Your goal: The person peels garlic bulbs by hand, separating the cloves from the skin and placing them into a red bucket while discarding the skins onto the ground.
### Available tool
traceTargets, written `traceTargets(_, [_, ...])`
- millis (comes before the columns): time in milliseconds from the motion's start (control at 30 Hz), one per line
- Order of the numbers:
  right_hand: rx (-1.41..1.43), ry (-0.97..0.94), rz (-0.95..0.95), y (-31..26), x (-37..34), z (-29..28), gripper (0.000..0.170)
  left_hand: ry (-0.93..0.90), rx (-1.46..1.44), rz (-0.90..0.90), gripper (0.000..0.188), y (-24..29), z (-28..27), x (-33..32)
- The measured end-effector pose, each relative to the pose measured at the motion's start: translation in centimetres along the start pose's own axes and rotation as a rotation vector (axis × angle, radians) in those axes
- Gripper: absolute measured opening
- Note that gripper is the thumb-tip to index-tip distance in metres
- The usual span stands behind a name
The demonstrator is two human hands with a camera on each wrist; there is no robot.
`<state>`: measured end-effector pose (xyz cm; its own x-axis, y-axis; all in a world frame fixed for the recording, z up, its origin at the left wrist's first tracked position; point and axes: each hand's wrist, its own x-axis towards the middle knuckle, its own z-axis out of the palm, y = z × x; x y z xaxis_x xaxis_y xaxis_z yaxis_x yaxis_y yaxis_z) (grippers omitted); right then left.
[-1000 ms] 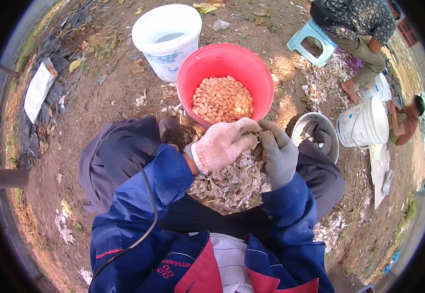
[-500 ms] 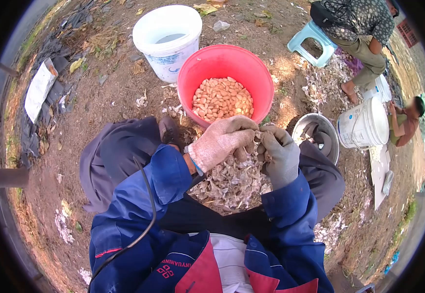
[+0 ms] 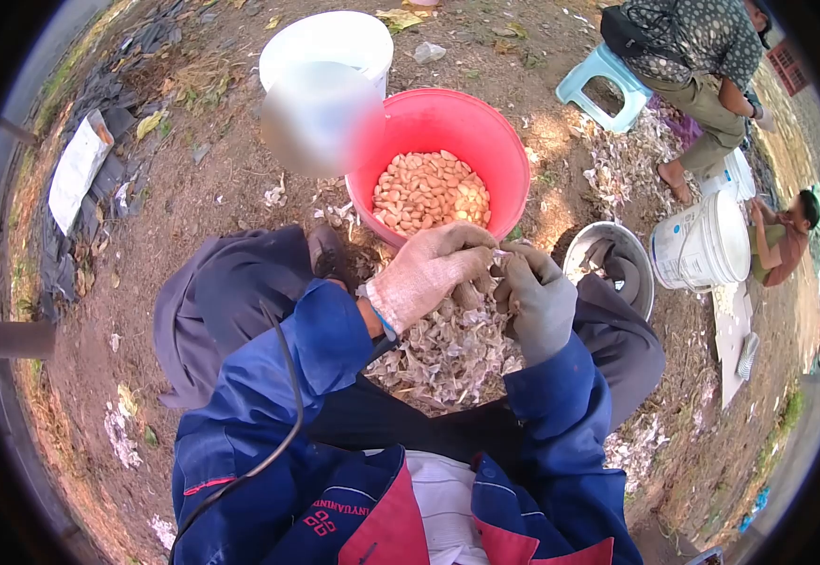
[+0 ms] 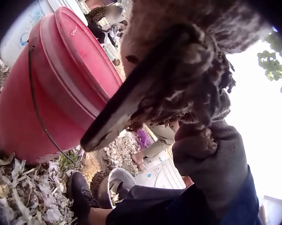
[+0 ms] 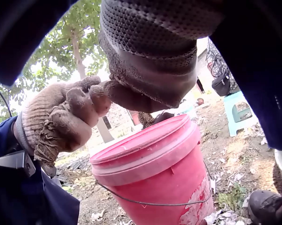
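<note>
In the head view my left hand (image 3: 432, 273), in a pale knit glove, meets my right hand (image 3: 539, 299), in a grey-coated glove, in front of the red bucket. Their fingertips pinch a small pale garlic clove (image 3: 498, 254), mostly hidden by the gloves. A brownish, rough bit (image 4: 209, 141) shows between the right hand's curled fingers in the left wrist view. A dark, flat, blade-like strip (image 4: 108, 126) sticks out below my left hand there. Peeled garlic cloves (image 3: 429, 188) lie in the red bucket (image 3: 499, 132). Under the hands is a heap of garlic skins (image 3: 452, 363).
A white bucket (image 3: 325, 38), partly blurred, stands behind the red one at left. A metal basin (image 3: 645, 287) sits by my right knee. Farther right are a lidded white bucket (image 3: 702, 240), a light blue stool (image 3: 603, 85) and two people.
My left hand has turned slightly and its fingers have drawn back from the right fingertips. The small pale clove now shows between them. The right hand stays nearly in place.
</note>
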<state>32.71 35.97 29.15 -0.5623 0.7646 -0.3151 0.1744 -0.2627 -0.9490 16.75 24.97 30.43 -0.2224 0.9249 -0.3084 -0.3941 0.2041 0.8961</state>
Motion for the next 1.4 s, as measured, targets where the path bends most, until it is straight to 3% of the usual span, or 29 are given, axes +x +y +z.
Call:
traceTargets(167, [0.018, 0.001, 0.152, 0.1, 0.1, -0.4, 0.033, 0.034, 0.279, 0.170, 0.029, -1.7, 0.3, 0.4])
traceTargets(233, [-0.002, -0.005, 0.126, 0.1, 0.0, -0.3, 0.032, 0.060, 0.451, 0.390, 0.027, -2.2, 0.2, 0.7])
traceTargets(267, [-0.025, -0.011, 0.098, 0.0, 0.0, -0.3, 0.031, 0.061, 0.449, 0.390, 0.027, -2.4, 0.2, 0.7])
traceTargets(333, [-0.010, -0.006, 0.047, 0.6, 0.0, -0.1, 0.029, 0.029, 0.245, 0.152, 0.030, -1.6, 0.4, 0.2])
traceTargets(367, [0.005, 0.000, -0.004, 0.9, 0.0, 0.0, 0.028, 0.029, 0.246, 0.152, 0.030, -1.0, 0.5, 0.0])
traceTargets(433, [-0.020, 0.022, -0.014, 0.2, -0.3, 0.5, 0.027, 0.041, 0.042, -0.023, 0.034, -0.1, 0.7, -0.3])
traceTargets(633, [0.000, 0.055, -0.047, 0.7, -0.1, 0.5, 0.028, 0.025, -0.112, 0.013, 0.036, -0.8, 0.4, 0.3])
traceTargets(967, [0.086, 0.006, -0.067, 0.8, -0.1, 0.6, 0.031, 0.034, -0.173, -0.029, 0.032, 0.6, 0.3, -0.2])
traceTargets(1400, [-0.001, -0.011, -0.121, 0.9, -0.1, 0.7, 0.032, 0.093, -0.178, -0.065, 0.033, 0.3, -0.4, -0.1])
